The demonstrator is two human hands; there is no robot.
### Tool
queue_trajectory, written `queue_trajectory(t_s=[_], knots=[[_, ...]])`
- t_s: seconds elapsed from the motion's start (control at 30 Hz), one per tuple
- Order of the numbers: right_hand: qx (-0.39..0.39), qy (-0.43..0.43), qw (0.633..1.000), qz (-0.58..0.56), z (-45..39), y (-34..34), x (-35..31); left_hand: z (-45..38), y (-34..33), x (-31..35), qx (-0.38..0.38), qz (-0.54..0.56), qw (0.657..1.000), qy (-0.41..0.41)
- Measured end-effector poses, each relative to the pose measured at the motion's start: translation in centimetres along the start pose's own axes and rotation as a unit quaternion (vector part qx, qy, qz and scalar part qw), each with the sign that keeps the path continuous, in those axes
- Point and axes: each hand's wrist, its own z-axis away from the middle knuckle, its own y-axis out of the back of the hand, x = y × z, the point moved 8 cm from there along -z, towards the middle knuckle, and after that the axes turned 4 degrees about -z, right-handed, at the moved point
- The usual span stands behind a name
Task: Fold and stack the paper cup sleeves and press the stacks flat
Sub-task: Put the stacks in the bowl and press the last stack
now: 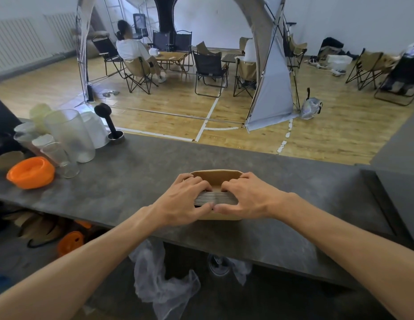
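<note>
Fingers (196,181) of both hands curl down over the top of the stack (216,197); thumbs reach along its near side and meet tip to tip at the middle. Left hand (185,199) covers the left half, right hand (245,197) the right half. Both hands pinch the stack between fingers above and thumbs in front.

Stack: brown paper sleeves, standing on edge, packed tight. Near edges read as many thin grey lines side by side. Far sleeve shows a plain kraft face with a curved top edge, visible between and behind the knuckles. A strip of brown also shows below the thumbs. Sleeve count cannot be told.

Stack rests on the grey surface (293,204), near its front edge, about midway across the view.

Containers, far left on the surface: clear cups (69,135), some nested, some upright; contents cannot be told. Orange bowl (31,173) just beside them, toward the near side, looks empty. Black tamper (109,122) stands behind the cups on a metal base.

Below the surface: clear plastic bag (159,282), crumpled, and a second orange item (70,242) on a lower shelf.
</note>
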Motion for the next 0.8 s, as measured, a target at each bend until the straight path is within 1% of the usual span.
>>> queue_trajectory(t_s=[0.13, 0.27, 0.53, 0.8], knots=[[-0.015, 0.007, 0.999, 0.030, 0.2, -0.8, -0.1, 0.0, -0.3, 0.3, -0.014, -0.032, 0.999, -0.001], [0.005, 0.009, 0.999, 0.040, 0.2, -1.2, -0.3, 0.0, -0.2, 0.7, -0.024, -0.069, 0.997, -0.012], [0.033, 0.011, 0.997, 0.063, 0.2, -1.2, -0.4, 0.1, -0.3, 1.1, -0.015, -0.123, 0.992, -0.026], [0.039, 0.017, 0.997, 0.065, 0.7, -0.6, -0.5, 0.0, 0.5, 1.8, -0.030, -0.109, 0.993, -0.026]])
